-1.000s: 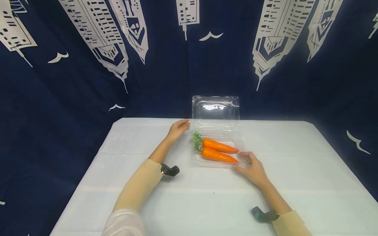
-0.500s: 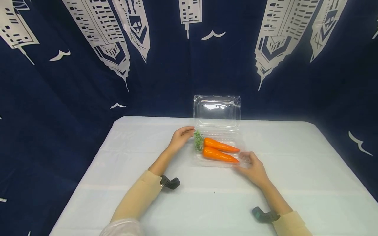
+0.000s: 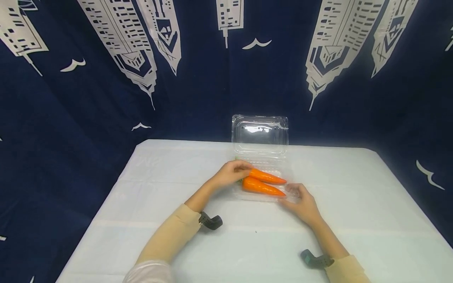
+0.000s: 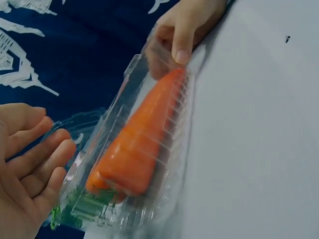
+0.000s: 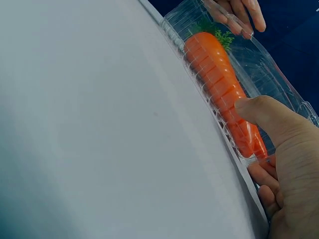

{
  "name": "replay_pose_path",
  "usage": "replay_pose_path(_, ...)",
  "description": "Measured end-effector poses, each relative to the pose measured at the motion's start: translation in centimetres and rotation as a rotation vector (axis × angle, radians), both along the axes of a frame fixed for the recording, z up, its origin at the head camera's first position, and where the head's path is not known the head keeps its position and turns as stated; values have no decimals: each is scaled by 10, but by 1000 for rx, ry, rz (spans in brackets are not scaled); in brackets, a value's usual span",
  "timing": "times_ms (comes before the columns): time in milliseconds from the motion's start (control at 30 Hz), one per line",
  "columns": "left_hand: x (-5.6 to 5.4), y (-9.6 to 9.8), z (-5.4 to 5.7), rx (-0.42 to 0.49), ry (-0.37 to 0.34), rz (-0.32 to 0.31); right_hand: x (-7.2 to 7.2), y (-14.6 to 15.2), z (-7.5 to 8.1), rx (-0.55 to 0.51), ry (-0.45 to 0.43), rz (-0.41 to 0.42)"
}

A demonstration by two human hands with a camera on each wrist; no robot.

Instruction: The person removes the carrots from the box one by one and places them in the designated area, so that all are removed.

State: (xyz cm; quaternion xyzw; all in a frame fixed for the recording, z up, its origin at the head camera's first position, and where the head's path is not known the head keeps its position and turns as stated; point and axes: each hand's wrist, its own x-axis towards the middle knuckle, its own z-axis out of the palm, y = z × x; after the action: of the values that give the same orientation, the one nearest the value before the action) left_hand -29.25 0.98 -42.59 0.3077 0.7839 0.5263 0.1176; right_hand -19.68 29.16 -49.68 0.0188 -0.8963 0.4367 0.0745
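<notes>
A clear plastic clamshell container point(image 3: 246, 196) sits on the table with its lid point(image 3: 260, 135) raised at the back. Side by side in its base lie two orange carrots, the rear one point(image 3: 269, 177) and the front one point(image 3: 263, 186), tips to the right. My left hand point(image 3: 231, 173) is over their green tops, mostly covering them in the head view; the greens point(image 5: 224, 40) show in the right wrist view. Its fingers are loosely bent, with nothing held in the left wrist view. My right hand point(image 3: 303, 204) grips the container's right end, thumb in front.
A white cloth covers the table point(image 3: 226, 251). Behind it hangs a dark blue curtain point(image 3: 198, 98) printed with white buildings and birds. A dark camera mount point(image 3: 212, 222) is on the left wrist and another mount point(image 3: 313, 259) on the right.
My left hand has moved right and toward me, from beside the container's back left corner to over the carrot greens. The right hand stays at the container's right end.
</notes>
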Motion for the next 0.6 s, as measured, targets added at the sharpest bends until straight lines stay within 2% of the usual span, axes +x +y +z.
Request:
replay_pose_path(100,2,7,0,-110,94,-88,0,0,0,2,1,-2)
replay_pose_path(167,3,11,-1,-172,146,-116,0,0,0,3,0,-5)
replay_pose_path(367,2,21,-2,-288,225,-118,1,-1,2,5,-6,-8)
replay_pose_path(467,1,24,-3,-310,300,-151,1,-2,3,3,-7,-7)
replay_pose_path(600,0,28,-8,-274,364,-236,1,-1,3,6,-9,-5)
